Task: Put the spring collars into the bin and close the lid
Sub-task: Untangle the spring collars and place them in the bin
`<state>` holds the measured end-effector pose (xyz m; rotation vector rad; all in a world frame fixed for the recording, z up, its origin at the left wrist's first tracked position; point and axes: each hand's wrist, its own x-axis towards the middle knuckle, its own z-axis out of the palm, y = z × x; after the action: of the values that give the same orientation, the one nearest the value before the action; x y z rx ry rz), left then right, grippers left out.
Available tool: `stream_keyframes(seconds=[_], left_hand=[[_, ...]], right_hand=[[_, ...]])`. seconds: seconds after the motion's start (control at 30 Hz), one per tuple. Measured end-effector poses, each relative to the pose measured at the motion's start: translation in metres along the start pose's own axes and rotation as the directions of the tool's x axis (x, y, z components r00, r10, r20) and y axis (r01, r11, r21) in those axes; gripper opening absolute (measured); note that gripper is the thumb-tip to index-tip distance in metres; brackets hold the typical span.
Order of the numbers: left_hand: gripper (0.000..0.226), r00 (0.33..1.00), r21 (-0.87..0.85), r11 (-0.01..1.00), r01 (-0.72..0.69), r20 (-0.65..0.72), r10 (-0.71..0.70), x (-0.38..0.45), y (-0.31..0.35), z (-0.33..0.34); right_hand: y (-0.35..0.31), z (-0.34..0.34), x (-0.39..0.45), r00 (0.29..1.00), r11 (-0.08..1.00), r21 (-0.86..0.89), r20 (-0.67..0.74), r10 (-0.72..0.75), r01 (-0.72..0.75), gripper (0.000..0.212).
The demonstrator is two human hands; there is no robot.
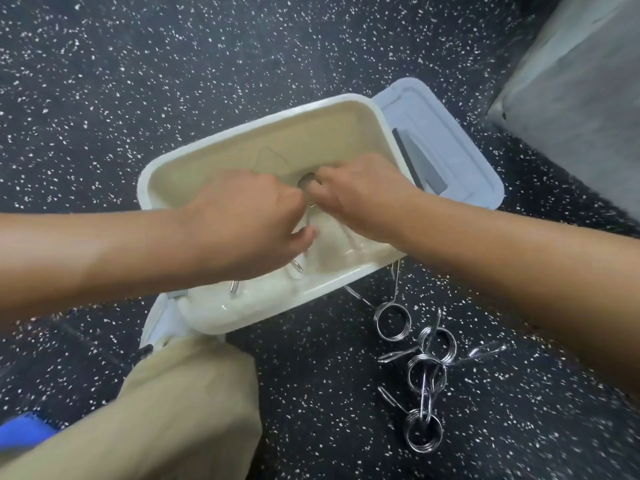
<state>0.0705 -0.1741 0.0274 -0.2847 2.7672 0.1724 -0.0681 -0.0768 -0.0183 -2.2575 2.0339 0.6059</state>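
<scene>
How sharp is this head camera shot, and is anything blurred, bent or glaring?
Head view: both hands, left hand and right hand, are motion-smeared over the bin; the spring collars on the floor are soft but readable; wide-angle bending shows at the edges; lighting is even, with small glints on the metal.

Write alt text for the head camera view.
Both hands, left hand and right hand, reach together into an open white plastic bin on speckled black rubber floor, gripping metal spring collars. Four more spring collars lie on the floor beside it; the lid lies behind.
</scene>
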Motion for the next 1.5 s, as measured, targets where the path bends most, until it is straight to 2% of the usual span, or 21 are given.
stream_keyframes(seconds=[0.1,0.13,0.27,0.33,0.4,0.53,0.67,0.73,0.8,0.9,1.0,1.13,1.3,1.43,1.5], left_hand=[[0.043,0.998,-0.010,0.999,-0.046,-0.050,0.045,-0.005,0.019,-0.013],[0.044,0.995,-0.014,0.997,-0.071,-0.067,0.070,-0.008,0.026,-0.016],[0.050,0.969,-0.040,0.978,-0.204,-0.152,0.196,-0.016,0.049,-0.017],[0.049,0.956,-0.024,0.962,-0.273,-0.119,0.268,-0.019,0.063,-0.014],[0.043,0.938,0.006,0.939,-0.343,-0.041,0.343,-0.023,0.075,-0.006],[0.036,0.869,0.062,0.868,-0.493,0.094,0.486,-0.023,0.091,0.007],[0.031,0.806,0.076,0.803,-0.591,0.010,0.592,-0.013,0.102,0.023],[0.030,0.764,0.050,0.763,-0.645,0.004,0.646,-0.010,0.113,0.030],[0.027,0.747,0.025,0.747,-0.665,0.022,0.664,-0.007,0.126,0.035],[0.024,0.772,0.048,0.773,-0.633,0.116,0.625,0.004,0.141,0.046],[0.018,0.747,0.110,0.740,-0.664,0.134,0.651,0.016,0.149,0.068],[0.015,0.735,0.180,0.715,-0.675,0.243,0.633,0.027,0.140,0.094],[0.021,0.727,0.225,0.697,-0.681,0.317,0.609,0.030,0.139,0.101],[0.018,0.711,0.303,0.644,-0.703,0.307,0.632,0.033,0.148,0.104],[0.017,0.686,0.331,0.602,-0.727,0.303,0.662,0.036,0.149,0.105]], right_hand=[[0.015,-0.028,-0.045,0.968,0.988,0.155,-0.252,0.012,0.028,0.017],[0.021,-0.035,-0.064,0.964,0.987,0.161,-0.265,0.037,0.006,0.016],[0.030,-0.056,-0.146,0.965,0.971,0.172,-0.174,0.197,-0.168,0.007],[0.024,-0.052,-0.184,0.940,0.935,0.207,-0.129,0.316,-0.286,0.006],[0.010,-0.036,-0.216,0.908,0.882,0.276,-0.071,0.414,-0.381,0.016],[-0.035,0.001,-0.258,0.812,0.687,0.528,0.007,0.584,-0.499,0.023],[-0.086,0.032,-0.267,0.656,0.402,0.682,0.152,0.739,-0.611,0.014],[-0.108,0.046,-0.263,0.606,0.318,0.699,0.206,0.768,-0.641,0.012],[-0.125,0.059,-0.255,0.630,0.376,0.648,0.210,0.748,-0.662,0.012],[-0.136,0.077,-0.238,0.731,0.557,0.513,0.236,0.641,-0.653,0.018],[-0.137,0.088,-0.226,0.746,0.605,0.442,0.315,0.587,-0.662,0.018],[-0.135,0.093,-0.228,0.711,0.582,0.409,0.358,0.606,-0.702,0.025],[-0.141,0.104,-0.251,0.678,0.555,0.425,0.230,0.698,-0.715,0.020],[-0.147,0.113,-0.275,0.567,0.428,0.524,0.132,0.813,-0.736,0.004],[-0.146,0.112,-0.284,0.495,0.349,0.584,0.106,0.862,-0.733,0.006]])
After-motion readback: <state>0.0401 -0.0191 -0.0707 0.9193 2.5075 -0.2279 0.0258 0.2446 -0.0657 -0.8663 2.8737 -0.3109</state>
